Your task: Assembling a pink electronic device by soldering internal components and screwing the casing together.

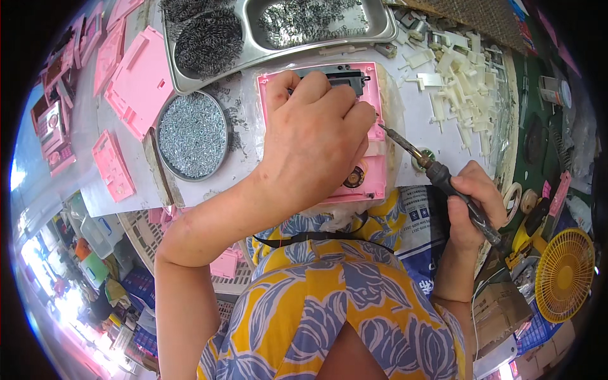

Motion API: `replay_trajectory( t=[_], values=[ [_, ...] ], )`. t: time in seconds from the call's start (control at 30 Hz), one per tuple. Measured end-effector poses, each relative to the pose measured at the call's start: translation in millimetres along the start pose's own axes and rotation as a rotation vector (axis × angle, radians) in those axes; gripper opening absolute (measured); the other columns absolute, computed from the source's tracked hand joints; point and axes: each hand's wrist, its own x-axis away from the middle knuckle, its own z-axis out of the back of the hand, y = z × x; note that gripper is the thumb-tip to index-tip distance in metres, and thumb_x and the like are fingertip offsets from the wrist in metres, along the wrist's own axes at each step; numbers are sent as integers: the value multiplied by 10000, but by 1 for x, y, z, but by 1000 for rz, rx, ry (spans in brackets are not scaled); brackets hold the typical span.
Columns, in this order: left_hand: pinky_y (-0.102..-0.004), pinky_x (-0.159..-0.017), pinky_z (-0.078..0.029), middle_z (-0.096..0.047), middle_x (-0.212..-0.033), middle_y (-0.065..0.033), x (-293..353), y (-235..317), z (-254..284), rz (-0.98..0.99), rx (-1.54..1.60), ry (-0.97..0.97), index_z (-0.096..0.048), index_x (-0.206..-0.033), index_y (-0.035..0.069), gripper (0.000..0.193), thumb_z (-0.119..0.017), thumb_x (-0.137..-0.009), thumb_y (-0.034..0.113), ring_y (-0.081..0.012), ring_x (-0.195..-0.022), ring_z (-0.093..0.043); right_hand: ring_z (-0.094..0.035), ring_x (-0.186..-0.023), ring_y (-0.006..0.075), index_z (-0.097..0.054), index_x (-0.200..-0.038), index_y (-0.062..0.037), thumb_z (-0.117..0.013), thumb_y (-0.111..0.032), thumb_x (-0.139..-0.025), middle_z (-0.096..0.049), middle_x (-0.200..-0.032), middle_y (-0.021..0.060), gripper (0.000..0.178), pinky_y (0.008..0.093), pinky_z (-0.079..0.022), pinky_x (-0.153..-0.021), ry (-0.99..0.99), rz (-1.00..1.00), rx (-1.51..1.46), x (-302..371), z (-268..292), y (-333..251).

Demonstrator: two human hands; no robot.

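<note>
Head view: what can't we see properly?

— Our left hand (316,136) covers much of the pink casing (377,166), upper middle of the frame. Its fingers are curled down and their tips are hidden, so we cannot tell whether they pinch anything. The dark grey component (348,77) at the casing's top and the round disc (354,178) near its lower right corner are both partly covered. We can't identify the small round item (417,164) behind the iron, and the springs (209,38) run off at the upper edge.

And the edges and open room?

— Clear wrap (396,95) spreads out around the casing. Left of it sits the round dish (228,136) of screws (193,136); above, the steel tray (259,56) comes close. White plastic parts (465,79) crowd the upper right, and we see a bare strip of white tabletop (415,117) between them and the wrap.

Where does the work lie from our hands?

— Directly under the left one. Our right hand (482,192), right of centre, is closed around the handle of the soldering iron (437,174). The iron slants up leftward, its tip right beside the casing's right edge; whether they touch, we can't tell.
</note>
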Motion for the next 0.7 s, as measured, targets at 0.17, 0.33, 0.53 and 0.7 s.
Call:
replay_trajectory(
  t=[0.17, 0.33, 0.53, 0.7],
  values=[
    [-426, -826, -360, -536, -796, -14, 1, 0, 0, 6, -12, -12, -607, -799, 136, 163, -761, -763, 170, -242, -800, -530, -503, -644, 172, -704, -1015, 40, -788, -78, -809, -603, -755, 75, 251, 289, -367, -582, -9, -15, 8, -2, -1, 1],
    [-431, -834, -364, -544, -804, -16, 0, 0, 1, 7, -6, -18, -614, -806, 134, 159, -761, -762, 173, -244, -805, -533, -500, -642, 170, -704, -1016, 41, -785, -73, -808, -598, -755, 72, 251, 290, -366, -580, -15, -15, 13, -4, -1, 2],
    [-432, -845, -371, -554, -815, -18, -2, 2, 3, 17, -18, -50, -616, -817, 129, 160, -759, -759, 169, -249, -819, -536, -497, -641, 169, -706, -1020, 40, -787, -72, -809, -589, -747, 67, 253, 292, -365, -577, -26, -2, 16, -6, -3, 1],
    [-430, -848, -376, -562, -822, -19, -2, 2, 4, 7, -35, -53, -618, -834, 125, 166, -760, -757, 163, -251, -829, -539, -498, -641, 166, -707, -1026, 36, -788, -80, -816, -593, -749, 65, 254, 293, -365, -576, -41, -7, 27, -8, -2, 0]
  ],
)
